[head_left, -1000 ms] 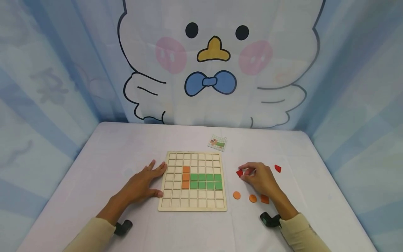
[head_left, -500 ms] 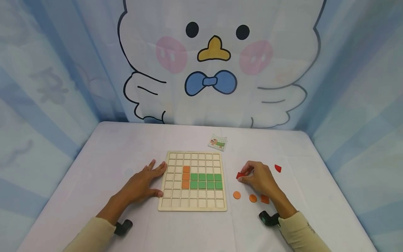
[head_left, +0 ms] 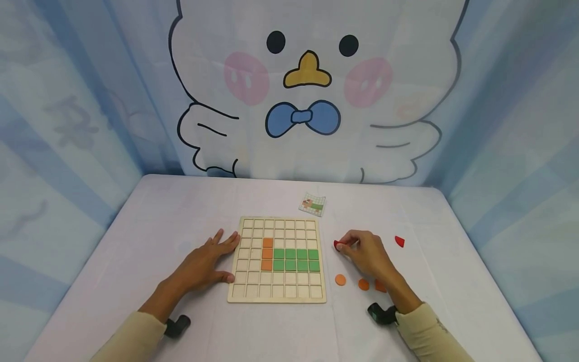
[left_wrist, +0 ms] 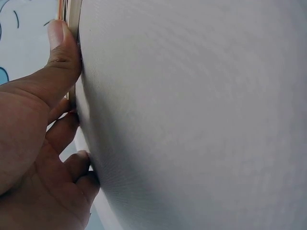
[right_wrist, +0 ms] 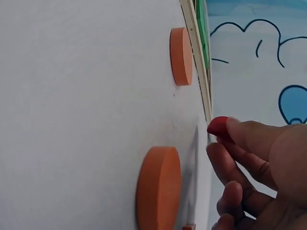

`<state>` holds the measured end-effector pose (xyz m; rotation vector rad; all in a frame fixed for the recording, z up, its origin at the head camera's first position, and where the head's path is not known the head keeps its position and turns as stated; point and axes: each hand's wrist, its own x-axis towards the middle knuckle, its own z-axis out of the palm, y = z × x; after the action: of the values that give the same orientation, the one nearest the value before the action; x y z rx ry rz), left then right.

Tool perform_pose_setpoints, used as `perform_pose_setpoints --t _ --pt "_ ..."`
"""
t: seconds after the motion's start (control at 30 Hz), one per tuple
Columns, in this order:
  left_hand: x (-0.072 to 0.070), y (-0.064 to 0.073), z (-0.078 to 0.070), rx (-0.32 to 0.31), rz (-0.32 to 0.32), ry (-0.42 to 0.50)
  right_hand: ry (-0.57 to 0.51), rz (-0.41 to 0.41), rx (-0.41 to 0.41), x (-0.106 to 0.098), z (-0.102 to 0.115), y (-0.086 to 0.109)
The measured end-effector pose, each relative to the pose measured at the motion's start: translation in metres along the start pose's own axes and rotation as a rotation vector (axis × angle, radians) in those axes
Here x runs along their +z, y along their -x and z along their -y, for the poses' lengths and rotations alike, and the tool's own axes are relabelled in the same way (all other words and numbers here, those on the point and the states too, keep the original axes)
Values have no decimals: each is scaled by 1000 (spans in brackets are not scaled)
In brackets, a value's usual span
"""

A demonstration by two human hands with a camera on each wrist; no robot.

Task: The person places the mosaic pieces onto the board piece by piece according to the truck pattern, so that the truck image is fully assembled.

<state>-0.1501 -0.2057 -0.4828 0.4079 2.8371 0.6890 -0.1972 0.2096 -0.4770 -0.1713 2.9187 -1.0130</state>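
Note:
My right hand point(head_left: 367, 251) pinches a small red piece point(right_wrist: 218, 126) between thumb and fingers, just right of the wooden grid board point(head_left: 277, 297). Most of that piece is covered by the fingertips. Spread along the board's left edge, my left hand point(head_left: 205, 264) touches the rim with thumb and fingertips; the left wrist view shows the thumb point(left_wrist: 64, 52) against the wooden edge. Set in the board are a column of orange squares point(head_left: 267, 254) and two rows of green squares point(head_left: 296, 260).
Two orange discs, the nearer one point(head_left: 341, 280) and another point(head_left: 364, 284), lie right of the board beside an orange piece point(head_left: 380, 286) partly behind the wrist. A second red piece point(head_left: 399, 241) lies farther right. A small picture card point(head_left: 312, 204) lies behind the board.
My right hand has moved slightly left toward the board with the red piece, which has turned between the fingers. The left hand and the board have stayed put.

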Motion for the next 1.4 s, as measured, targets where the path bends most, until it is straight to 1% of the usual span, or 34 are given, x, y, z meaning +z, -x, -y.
perform_pose_setpoints --t 0.1,0.23,0.33,0.43,0.53,0.67,0.77,0.87,1.03,1.2,1.4 --pt "0 0 0 -3 4 5 -27 -2 -7 2 4 -2" --pt "0 -1 0 -6 8 -5 -66 5 -47 5 10 -5" --pt "0 -1 1 -4 9 -16 -80 26 -84 8 15 -7" --pt "1 -1 2 4 5 -20 -90 50 -101 12 22 -8" --pt "1 -2 2 9 5 -20 -112 66 -117 15 29 -9" --pt "1 -2 2 6 8 -19 -141 71 -148 19 41 -11" --pt "0 -2 2 3 9 -18 -154 73 -156 24 50 -13" --pt "0 -1 1 1 10 -14 -173 79 -163 30 58 -15" --pt "0 -1 1 -2 10 -10 -206 92 -204 41 72 -17" --pt "0 0 0 -2 5 -10 -204 103 -229 50 84 -18" --pt "0 0 -1 -2 3 -16 -208 105 -289 59 97 -22"
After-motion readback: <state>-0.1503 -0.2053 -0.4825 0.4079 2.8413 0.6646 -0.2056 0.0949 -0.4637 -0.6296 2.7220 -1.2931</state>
